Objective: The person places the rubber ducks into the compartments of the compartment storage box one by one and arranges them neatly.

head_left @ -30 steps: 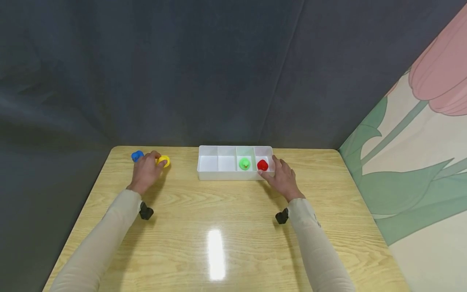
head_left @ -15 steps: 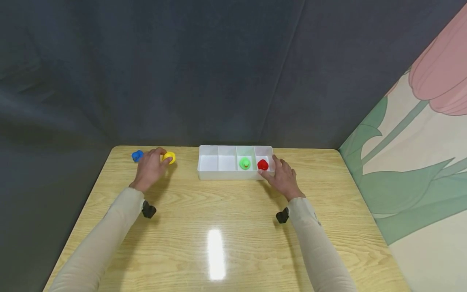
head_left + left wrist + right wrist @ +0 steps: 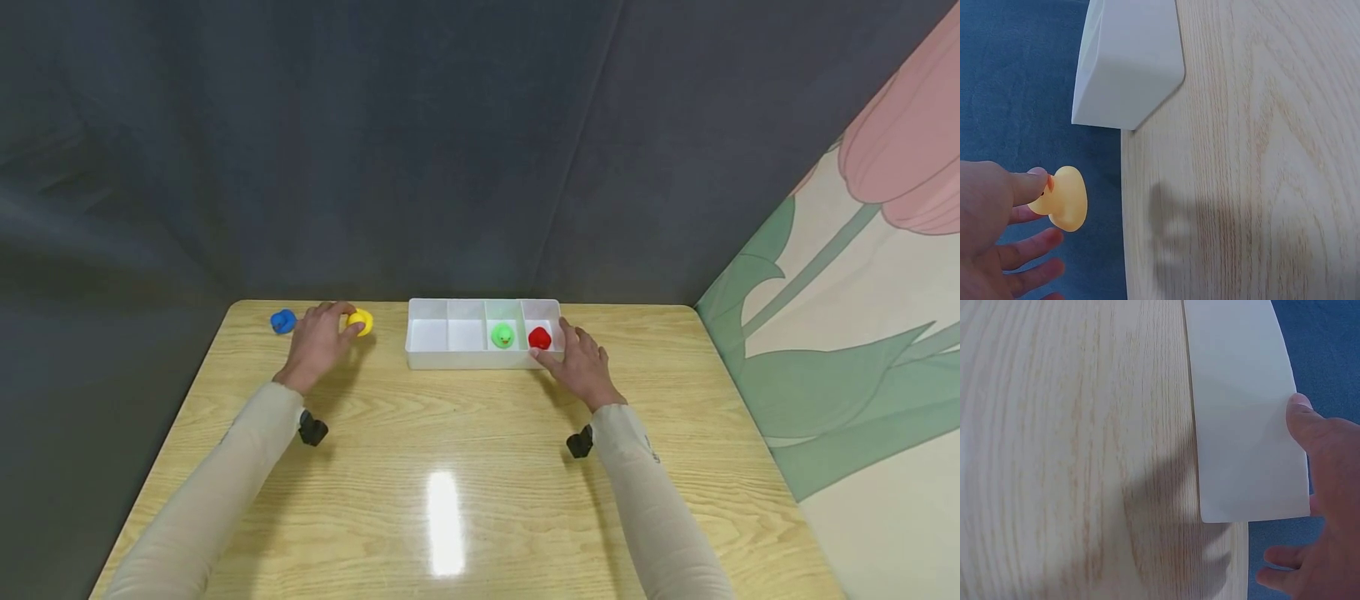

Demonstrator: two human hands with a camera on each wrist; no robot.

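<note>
My left hand (image 3: 317, 340) pinches a yellow rubber duck (image 3: 362, 322) by its head between thumb and fingertips, above the table's left back part. In the left wrist view, the duck (image 3: 1069, 199) hangs tilted, with the other fingers spread below it. A white divided tray (image 3: 444, 360) stands at the back middle. Around its front right corner my right hand (image 3: 582, 369) grips it, thumb at the front rim and fingers along the end wall. Inside the tray, a green duck (image 3: 503, 336) sits in the third compartment from the left and a red duck (image 3: 539, 338) in the rightmost.
To the left of my left hand lies a blue duck (image 3: 282, 322) on the wooden table (image 3: 390, 467). A dark curtain (image 3: 450, 167) hangs right behind the table's back edge. On the right is a wall with a tulip pattern (image 3: 847, 375).
Carrying the yellow duck, my left hand has moved right and slightly back, away from the blue duck and closer to the tray. The right hand stays at the tray's corner.
</note>
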